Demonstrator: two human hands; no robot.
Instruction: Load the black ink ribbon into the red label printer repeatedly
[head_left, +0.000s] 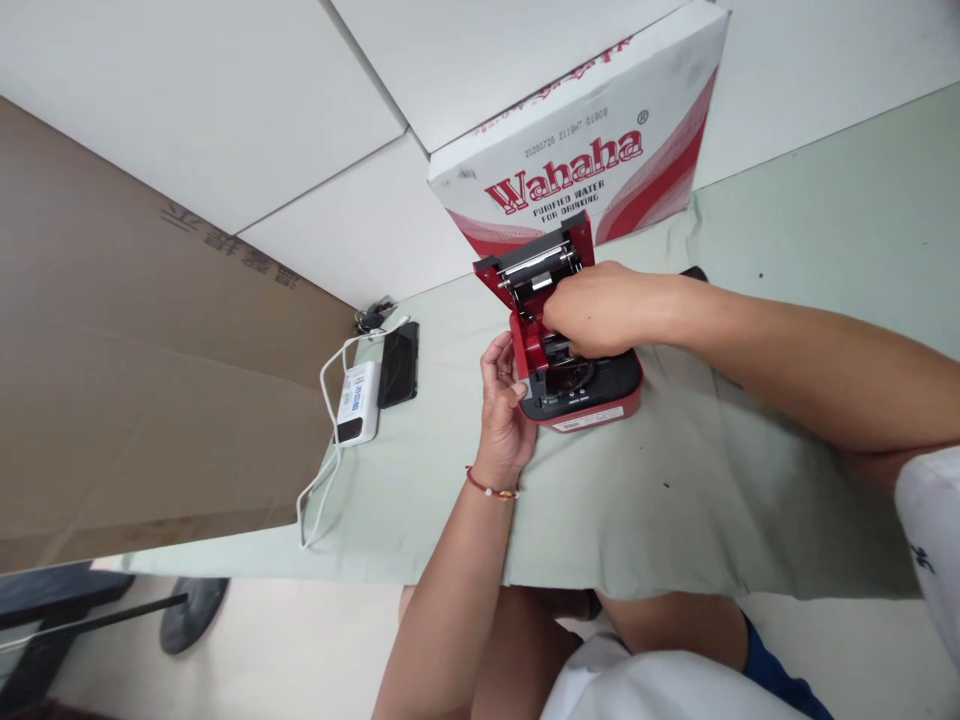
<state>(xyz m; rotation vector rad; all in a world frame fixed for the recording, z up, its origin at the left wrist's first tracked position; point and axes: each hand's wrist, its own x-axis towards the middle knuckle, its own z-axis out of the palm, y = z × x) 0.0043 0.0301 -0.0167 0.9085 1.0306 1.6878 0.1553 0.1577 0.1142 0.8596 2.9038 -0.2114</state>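
Observation:
A small red and black machine [589, 405], which looks like a label printer, stands on the cloth-covered table with its hinged lid [534, 262] raised. Metal rods or rollers show inside the lid. My left hand [504, 405] grips the machine's left side, thumb near the front corner and fingers along the red wall. Into the opened body reaches my right hand [600, 308], its fingers curled and pointing down. Its fingertips are hidden inside, so what they pinch, if anything, cannot be made out.
Behind the machine a white and red water carton [581, 150] leans by the wall. To the left lie a white power bank [358, 402] with a cable [324, 385] and a black phone [399, 363]. A large brown cardboard box [165, 360] borders the left side. A dark object [694, 273] shows partly behind my right forearm.

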